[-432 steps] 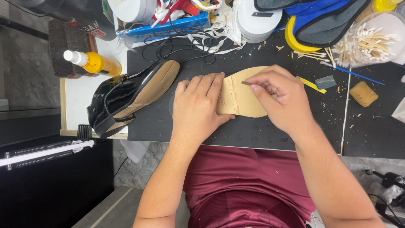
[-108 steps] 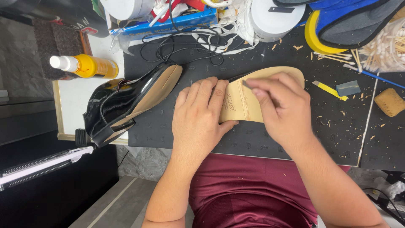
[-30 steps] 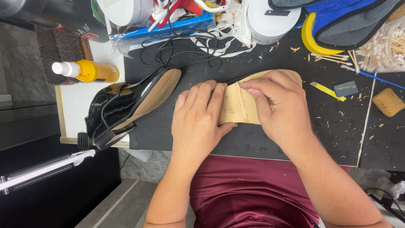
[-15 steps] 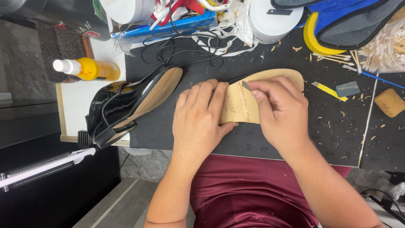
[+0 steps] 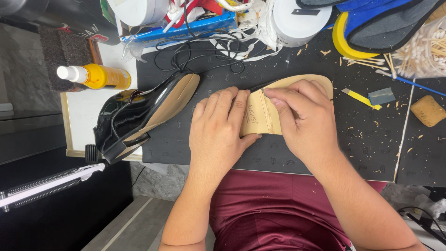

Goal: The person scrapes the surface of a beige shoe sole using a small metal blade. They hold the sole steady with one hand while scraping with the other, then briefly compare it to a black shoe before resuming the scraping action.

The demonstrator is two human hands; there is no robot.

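- Both hands rest on a tan shoe sole (image 5: 278, 104) that lies flat on the black work mat (image 5: 371, 144), near the mat's middle, its rounded toe end pointing right.
- Left hand (image 5: 220, 132) lies palm down, fingers stretched out and pressed together, flat over the sole's left end; it presses rather than grips.
- Right hand (image 5: 306, 121) covers the sole's middle, fingers bent, with the fingertips (image 5: 272, 93) pinching at the stitched seam on the sole's upper face. Whether a small tool is in that pinch cannot be told.
- Against the frames from a second and half a second ago, both hands keep nearly the same posture, and the sole stays in the same spot on the mat; only the view shifts a little.
- Compared with the oldest frame, the left hand sits in the same place, while the right hand's fingertips work a little further left along the sole, closer to the left hand.
- Left of the hands a black glossy shoe (image 5: 134, 116) lies on its side, tan sole showing, partly on the mat and partly on a white board (image 5: 83, 107); it has not moved.
- Far left, a yellow bottle (image 5: 95, 76) with a white cap lies on its side on that board.
- Far along the mat lie a black cord (image 5: 204, 51), a white round tub (image 5: 297, 21) and a blue box (image 5: 195, 25).
- Right of the sole lie a yellow strip (image 5: 360, 97), a small grey block (image 5: 382, 96) and a tan sponge-like block (image 5: 428, 110), with wood-coloured shavings scattered about.
- Far right, a clear container of cotton swabs (image 5: 425, 53) stands beside a yellow and blue item (image 5: 367, 28).
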